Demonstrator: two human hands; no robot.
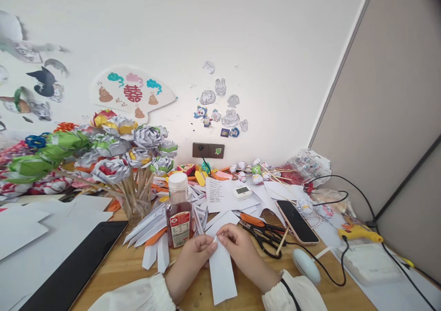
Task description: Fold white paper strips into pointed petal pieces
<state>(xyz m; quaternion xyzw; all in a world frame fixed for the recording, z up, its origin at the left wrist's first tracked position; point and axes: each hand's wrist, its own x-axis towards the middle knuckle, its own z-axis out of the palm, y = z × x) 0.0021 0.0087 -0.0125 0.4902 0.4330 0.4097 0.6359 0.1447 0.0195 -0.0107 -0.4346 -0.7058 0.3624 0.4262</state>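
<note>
A white paper strip hangs down between my hands over the wooden table, its upper end narrowed to a point. My left hand pinches that upper end from the left. From the right, my right hand pinches the same tip, thumb and forefinger closed on it. Just behind my left hand stands a bottle of dark red liquid with a white cap. Folded white paper pieces lie left of that hand. Black-handled scissors rest right of my right hand.
Paper flowers on sticks fill a jar at the left, near a black tablet. A phone, a small white timer and a yellow glue gun with a trailing cord lie to the right. A handwritten sheet lies behind.
</note>
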